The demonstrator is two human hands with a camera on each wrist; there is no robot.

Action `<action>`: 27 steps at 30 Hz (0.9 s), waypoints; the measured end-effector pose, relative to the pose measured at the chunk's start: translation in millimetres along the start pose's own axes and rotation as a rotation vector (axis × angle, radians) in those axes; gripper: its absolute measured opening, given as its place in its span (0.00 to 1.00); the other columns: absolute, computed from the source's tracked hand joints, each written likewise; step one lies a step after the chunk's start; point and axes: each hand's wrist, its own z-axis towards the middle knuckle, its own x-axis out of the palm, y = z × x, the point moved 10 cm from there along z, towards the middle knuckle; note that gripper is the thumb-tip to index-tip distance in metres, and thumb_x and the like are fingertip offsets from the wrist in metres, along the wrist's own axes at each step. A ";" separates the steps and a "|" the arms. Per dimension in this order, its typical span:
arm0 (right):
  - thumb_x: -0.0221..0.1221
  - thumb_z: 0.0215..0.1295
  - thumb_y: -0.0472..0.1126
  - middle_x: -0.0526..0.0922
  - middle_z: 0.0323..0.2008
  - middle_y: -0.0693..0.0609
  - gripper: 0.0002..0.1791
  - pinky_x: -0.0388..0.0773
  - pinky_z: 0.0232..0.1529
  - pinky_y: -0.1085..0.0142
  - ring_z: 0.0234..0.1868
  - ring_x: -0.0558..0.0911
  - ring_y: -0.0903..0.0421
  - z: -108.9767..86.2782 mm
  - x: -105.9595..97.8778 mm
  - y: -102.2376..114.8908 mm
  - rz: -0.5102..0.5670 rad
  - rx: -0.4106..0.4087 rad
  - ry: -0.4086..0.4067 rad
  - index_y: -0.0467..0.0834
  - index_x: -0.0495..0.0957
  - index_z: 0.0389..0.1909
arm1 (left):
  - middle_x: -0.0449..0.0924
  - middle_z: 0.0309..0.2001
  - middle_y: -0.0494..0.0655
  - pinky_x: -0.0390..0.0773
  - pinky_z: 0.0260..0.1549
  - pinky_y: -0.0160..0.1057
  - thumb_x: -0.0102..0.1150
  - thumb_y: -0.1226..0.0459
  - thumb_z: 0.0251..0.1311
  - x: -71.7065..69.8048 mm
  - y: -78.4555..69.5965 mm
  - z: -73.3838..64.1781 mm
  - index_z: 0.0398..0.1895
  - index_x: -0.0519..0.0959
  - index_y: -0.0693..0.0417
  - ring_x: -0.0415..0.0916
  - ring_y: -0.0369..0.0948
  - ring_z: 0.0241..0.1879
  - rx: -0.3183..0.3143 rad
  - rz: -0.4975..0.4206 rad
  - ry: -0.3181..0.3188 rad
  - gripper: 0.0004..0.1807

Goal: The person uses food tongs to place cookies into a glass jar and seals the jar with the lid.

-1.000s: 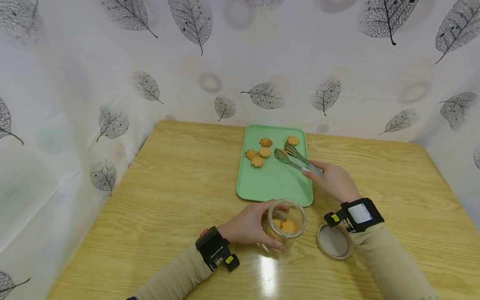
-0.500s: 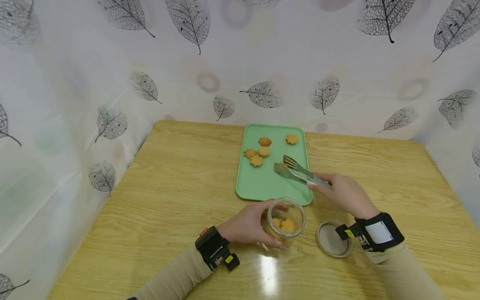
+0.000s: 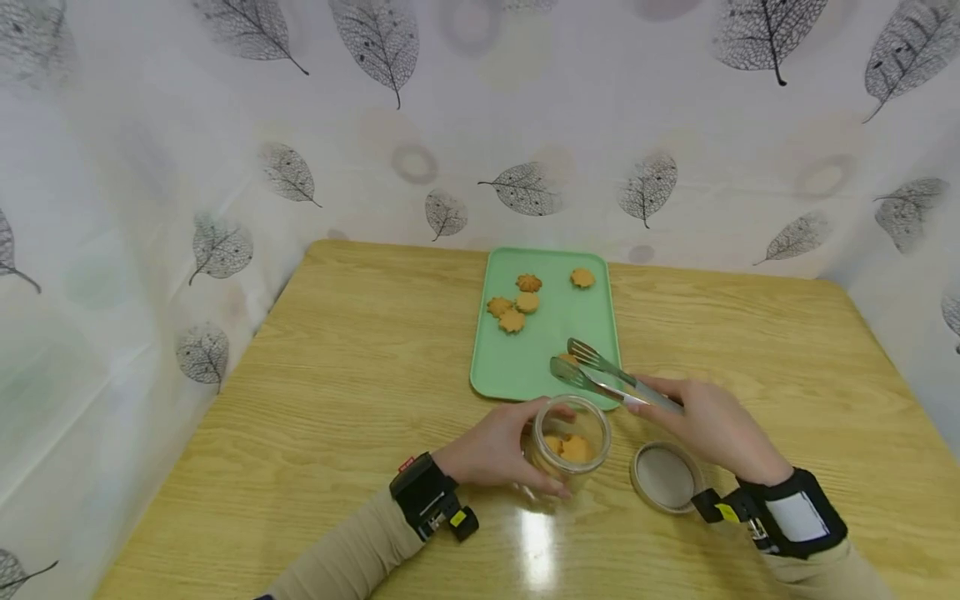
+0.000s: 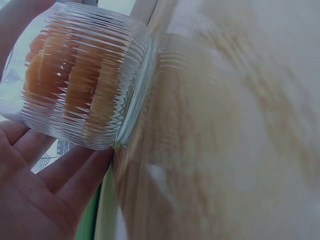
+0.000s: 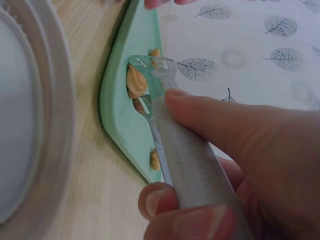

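Note:
My left hand (image 3: pixel 487 454) grips a ribbed clear glass jar (image 3: pixel 606 439) around its side, thumb on the near side. In the left wrist view, several star-edged cookies (image 4: pixel 82 75) lie stacked inside the jar. My right hand (image 3: pixel 716 425) holds a pair of tongs (image 3: pixel 602 364) by its grey handles. Between the tong heads sits one cookie (image 5: pixel 136 82), over the near right part of the green tray (image 3: pixel 510 373). Whether this cookie touches the tray cannot be told. Other cookies (image 3: pixel 512 322) lie farther back on the tray, most grouped at left, one (image 3: pixel 582 277) alone at right.
A round lid (image 3: pixel 663 477) lies on the wooden table (image 3: pixel 375 358) right of the jar, below my right wrist. A leaf-patterned cloth (image 3: pixel 360 175) hangs behind and beside the table.
My right hand has drawn the tongs and the cookie between them toward the near edge of the tray, closer to the jar. The left hand and jar have stayed in place.

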 end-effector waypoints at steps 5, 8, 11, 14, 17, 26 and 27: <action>0.55 0.69 0.67 0.88 0.44 0.37 0.42 0.60 0.19 0.64 0.22 0.68 0.58 -11.7 -0.8 -3.9 0.048 0.003 -0.021 0.41 0.73 0.72 | 0.77 0.66 0.40 0.75 0.63 0.38 0.82 0.50 0.42 2.1 0.3 0.1 0.71 0.71 0.46 0.73 0.36 0.65 -0.001 0.002 0.008 0.48; 0.56 0.69 0.65 0.83 0.56 0.30 0.41 0.63 0.20 0.64 0.25 0.73 0.56 -19.5 -9.1 -3.5 0.067 -0.002 -0.032 0.40 0.73 0.72 | 0.77 0.66 0.39 0.74 0.64 0.38 0.82 0.50 0.42 2.0 0.4 0.6 0.71 0.72 0.46 0.73 0.36 0.65 0.001 0.007 0.007 0.49; 0.57 0.70 0.62 0.81 0.60 0.29 0.39 0.69 0.24 0.64 0.31 0.77 0.53 -28.4 -22.1 -2.9 0.079 -0.004 -0.037 0.40 0.71 0.73 | 0.77 0.65 0.37 0.74 0.65 0.38 0.83 0.50 0.41 1.2 -0.1 1.6 0.70 0.72 0.44 0.73 0.35 0.64 0.007 0.010 0.003 0.49; 0.59 0.71 0.58 0.80 0.61 0.29 0.36 0.74 0.30 0.63 0.41 0.81 0.50 -37.8 -35.7 -2.0 0.094 -0.022 -0.040 0.42 0.71 0.74 | 0.76 0.65 0.37 0.74 0.65 0.38 0.83 0.50 0.40 0.7 0.0 2.6 0.70 0.72 0.42 0.73 0.34 0.64 0.011 0.013 0.001 0.48; 0.60 0.71 0.54 0.79 0.63 0.30 0.34 0.78 0.30 0.65 0.43 0.83 0.53 -46.7 -45.4 -1.6 0.118 -0.037 -0.032 0.46 0.71 0.75 | 0.76 0.66 0.36 0.73 0.65 0.38 0.83 0.50 0.40 0.8 1.5 2.7 0.70 0.71 0.41 0.72 0.34 0.65 0.003 0.013 0.002 0.48; 0.64 0.66 0.54 0.80 0.66 0.46 0.31 0.83 0.34 0.69 0.52 0.82 0.70 -70.2 -52.3 12.6 0.120 -0.111 0.008 0.60 0.74 0.71 | 0.79 0.61 0.36 0.76 0.62 0.37 0.82 0.48 0.41 0.7 2.9 0.7 0.69 0.71 0.39 0.74 0.32 0.61 -0.005 0.015 0.000 0.47; 0.65 0.66 0.54 0.81 0.65 0.47 0.31 0.82 0.33 0.69 0.50 0.82 0.71 -72.4 -51.9 14.4 0.110 -0.125 0.009 0.59 0.75 0.71 | 0.79 0.60 0.36 0.76 0.61 0.37 0.82 0.48 0.41 0.5 2.4 0.7 0.69 0.71 0.39 0.75 0.32 0.60 0.003 0.017 -0.002 0.47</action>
